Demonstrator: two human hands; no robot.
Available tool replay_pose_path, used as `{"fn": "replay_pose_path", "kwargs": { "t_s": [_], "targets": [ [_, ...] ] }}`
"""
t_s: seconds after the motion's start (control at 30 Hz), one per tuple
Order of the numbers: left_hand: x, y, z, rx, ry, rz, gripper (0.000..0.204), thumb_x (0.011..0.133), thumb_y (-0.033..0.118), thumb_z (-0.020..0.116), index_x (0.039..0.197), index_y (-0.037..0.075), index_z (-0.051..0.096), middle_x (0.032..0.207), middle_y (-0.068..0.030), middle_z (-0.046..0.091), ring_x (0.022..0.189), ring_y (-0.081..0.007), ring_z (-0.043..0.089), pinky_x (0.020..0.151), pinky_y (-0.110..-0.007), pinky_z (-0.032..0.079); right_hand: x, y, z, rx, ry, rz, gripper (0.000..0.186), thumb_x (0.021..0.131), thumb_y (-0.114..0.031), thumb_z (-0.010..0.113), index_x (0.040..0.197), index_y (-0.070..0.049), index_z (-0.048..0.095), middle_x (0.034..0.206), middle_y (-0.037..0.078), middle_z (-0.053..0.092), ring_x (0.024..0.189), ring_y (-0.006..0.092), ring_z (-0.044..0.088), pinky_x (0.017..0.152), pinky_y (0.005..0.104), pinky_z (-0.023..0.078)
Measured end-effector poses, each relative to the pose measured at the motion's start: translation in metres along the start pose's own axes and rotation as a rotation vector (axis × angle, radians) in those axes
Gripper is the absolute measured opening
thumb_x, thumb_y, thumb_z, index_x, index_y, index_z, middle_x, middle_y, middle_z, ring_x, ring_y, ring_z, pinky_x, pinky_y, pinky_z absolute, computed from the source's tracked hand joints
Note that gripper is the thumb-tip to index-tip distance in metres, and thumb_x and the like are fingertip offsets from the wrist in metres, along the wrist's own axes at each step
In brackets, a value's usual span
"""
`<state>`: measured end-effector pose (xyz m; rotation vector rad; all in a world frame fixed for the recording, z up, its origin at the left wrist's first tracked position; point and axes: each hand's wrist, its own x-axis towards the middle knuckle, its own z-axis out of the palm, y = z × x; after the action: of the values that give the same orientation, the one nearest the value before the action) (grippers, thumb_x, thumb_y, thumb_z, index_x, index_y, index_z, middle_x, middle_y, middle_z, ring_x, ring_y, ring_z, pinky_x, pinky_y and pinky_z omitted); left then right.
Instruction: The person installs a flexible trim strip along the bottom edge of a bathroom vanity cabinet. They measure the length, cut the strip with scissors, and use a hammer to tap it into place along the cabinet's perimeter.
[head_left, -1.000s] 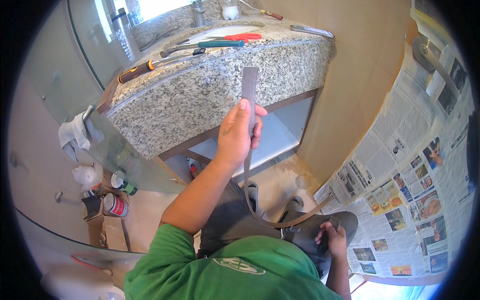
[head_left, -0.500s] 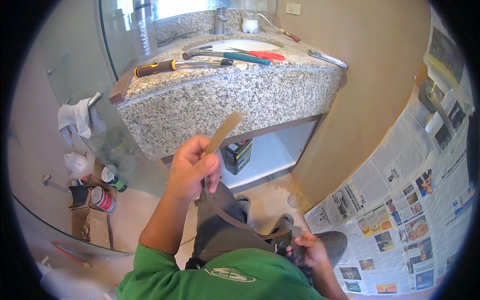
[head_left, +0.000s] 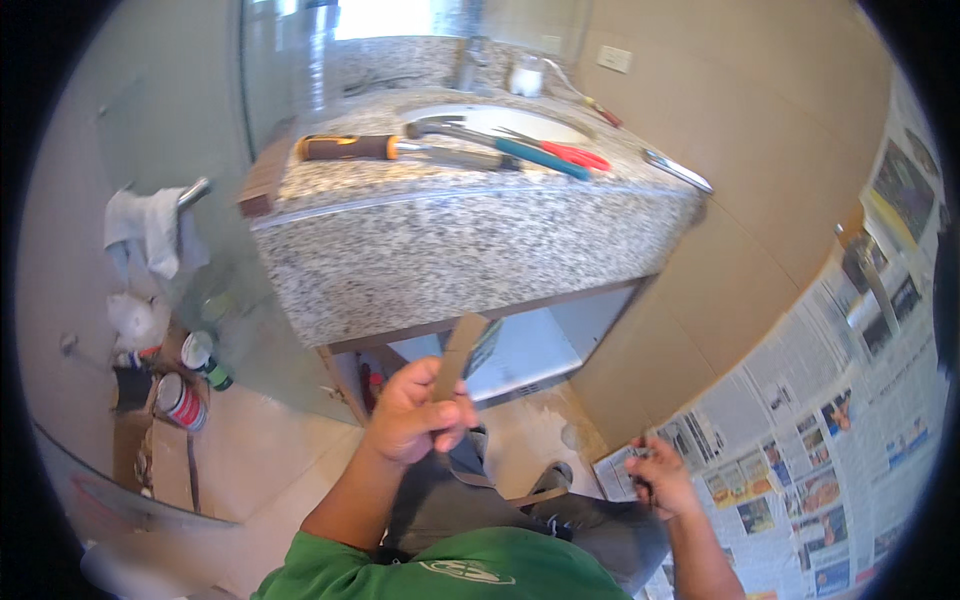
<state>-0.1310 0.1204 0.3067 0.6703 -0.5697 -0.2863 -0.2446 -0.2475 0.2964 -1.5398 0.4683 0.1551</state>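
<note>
My left hand (head_left: 415, 415) pinches a thin brown strip (head_left: 457, 362) near one end, which points up in front of the open cabinet below the granite counter. From that hand the strip droops over my legs. To the right, my right hand (head_left: 662, 478) is lifted before the newspaper-covered surface, fingers curled. Something dark shows at its fingers, too blurred to name; whether the strip reaches it I cannot tell.
On the granite counter (head_left: 460, 235) lie a yellow-and-brown-handled tool (head_left: 350, 148), a hammer (head_left: 540, 157) and red-handled scissors (head_left: 580, 156) beside the sink. Paint cans (head_left: 180, 400) stand on the floor at left. A door handle (head_left: 868, 270) juts out at right.
My right hand has moved right and up, away from my lap. My left hand has come lower in view with the strip. The view has shifted, so the counter sits slightly further right.
</note>
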Motion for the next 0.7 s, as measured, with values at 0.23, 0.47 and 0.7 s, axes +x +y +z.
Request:
{"fn": "replay_pose_path", "kwargs": {
  "t_s": [0.23, 0.47, 0.7],
  "targets": [
    [-0.015, -0.007, -0.014, 0.012, 0.006, -0.097, 0.027, 0.092, 0.007, 0.067, 0.115, 0.001, 0.056, 0.088, -0.0154, 0.068, 0.058, -0.0119, 0.056, 0.057, -0.025, 0.047, 0.002, -0.173, 0.096, -0.58, -0.198, -0.666, 0.05, 0.089, -0.018, 0.071, 0.133, 0.002, 0.058, 0.107, 0.011, 0.065, 0.096, 0.0196, 0.062, 0.085, 0.0326, 0.049],
    [-0.032, -0.021, -0.016, 0.007, 0.032, -0.146, 0.031, 0.093, 0.011, 0.067, 0.12, 0.002, 0.055, 0.091, -0.0123, 0.068, 0.061, -0.0101, 0.055, 0.061, -0.023, 0.045, 0.011, -0.299, 0.266, -0.978, -0.441, -1.007, 0.051, 0.091, -0.036, 0.07, 0.121, 0.004, 0.064, 0.098, 0.014, 0.065, 0.088, 0.0224, 0.063, 0.082, 0.0363, 0.05],
    [-0.046, -0.023, -0.016, 0.046, 0.059, -0.218, 0.03, 0.092, 0.008, 0.067, 0.118, 0.0, 0.055, 0.09, -0.0147, 0.067, 0.061, -0.013, 0.055, 0.061, -0.027, 0.045, 0.066, -0.34, 0.397, -0.969, -0.395, -1.092, 0.047, 0.087, -0.042, 0.075, 0.09, 0.005, 0.073, 0.073, 0.014, 0.065, 0.062, 0.0226, 0.062, 0.06, 0.0398, 0.05]
  ]
}}
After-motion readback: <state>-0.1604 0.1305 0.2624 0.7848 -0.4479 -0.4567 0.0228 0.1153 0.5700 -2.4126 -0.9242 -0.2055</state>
